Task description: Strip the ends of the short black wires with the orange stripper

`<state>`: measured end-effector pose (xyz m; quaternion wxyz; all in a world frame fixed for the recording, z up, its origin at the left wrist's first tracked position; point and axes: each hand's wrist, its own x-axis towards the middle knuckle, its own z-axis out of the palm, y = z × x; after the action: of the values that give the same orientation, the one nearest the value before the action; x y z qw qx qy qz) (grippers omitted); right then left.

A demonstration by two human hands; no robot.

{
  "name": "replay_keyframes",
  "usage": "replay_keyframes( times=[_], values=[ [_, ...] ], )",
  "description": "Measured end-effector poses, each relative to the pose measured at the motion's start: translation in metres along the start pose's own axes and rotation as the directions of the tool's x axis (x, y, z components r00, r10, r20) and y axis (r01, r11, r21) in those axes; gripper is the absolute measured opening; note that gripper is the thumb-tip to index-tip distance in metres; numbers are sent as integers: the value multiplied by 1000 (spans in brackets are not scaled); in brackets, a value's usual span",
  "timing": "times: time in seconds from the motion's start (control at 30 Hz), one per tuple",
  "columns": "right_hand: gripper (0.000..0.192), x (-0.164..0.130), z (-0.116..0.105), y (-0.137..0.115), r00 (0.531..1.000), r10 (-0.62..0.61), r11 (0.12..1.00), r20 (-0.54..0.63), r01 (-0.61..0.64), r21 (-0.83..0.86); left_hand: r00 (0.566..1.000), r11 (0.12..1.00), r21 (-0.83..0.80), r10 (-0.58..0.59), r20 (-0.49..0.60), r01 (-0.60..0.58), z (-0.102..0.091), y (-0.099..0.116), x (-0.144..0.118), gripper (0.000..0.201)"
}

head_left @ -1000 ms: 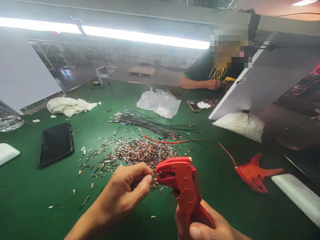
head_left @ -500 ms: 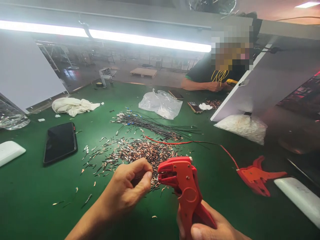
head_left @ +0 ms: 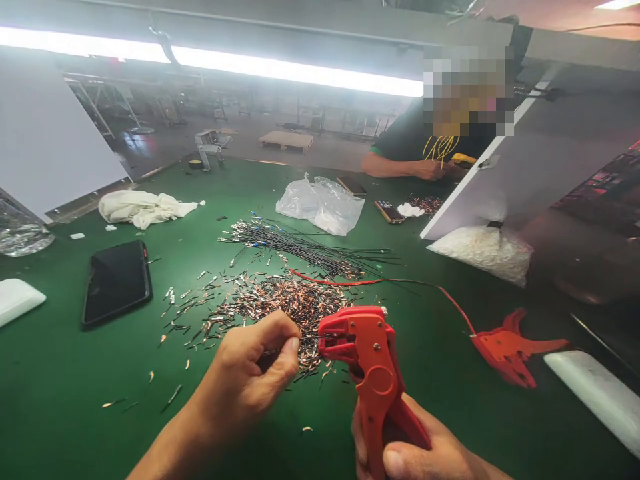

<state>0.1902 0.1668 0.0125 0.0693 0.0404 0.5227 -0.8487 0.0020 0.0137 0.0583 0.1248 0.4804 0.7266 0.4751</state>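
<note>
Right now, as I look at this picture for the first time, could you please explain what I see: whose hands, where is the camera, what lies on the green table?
The camera sits on a person's head and looks down at that person's own two hands. The right hand grips the handles of a red wire stripper. The left hand pinches a thin wire and holds it at the tool's head. On the green table lie a heap of small cut wire pieces, a bundle of long dark wires, a black phone, a white cloth, a clear plastic bag and a second red stripper with a red wire. Across the table another person works.
</note>
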Motion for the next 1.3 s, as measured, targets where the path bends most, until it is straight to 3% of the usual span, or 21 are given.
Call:
replay_keyframes(
  times=[0.17,0.33,0.53,1.0,1.3],
  values=[
    [37,-2,4,-7,998,47,999,-52,-48,-18,1000,999,36,0,3,0,-1,1,2,21],
    [38,-2,3,-12,998,63,995,13,-62,-77,999,999,49,21,29,-22,-2,4,1,22],
    [39,-2,3,-11,994,99,992,-37,-101,-79,996,996,50,65,53,-68,-2,6,1,21],
    [40,-6,-1,-5,997,60,986,-44,-66,-153,989,992,22,124,83,-126,-3,5,-1,19],
    [49,-10,-8,9,990,105,976,-97,-121,-180,992,999,-26,49,118,-46,-1,-1,-4,19]
  ],
)
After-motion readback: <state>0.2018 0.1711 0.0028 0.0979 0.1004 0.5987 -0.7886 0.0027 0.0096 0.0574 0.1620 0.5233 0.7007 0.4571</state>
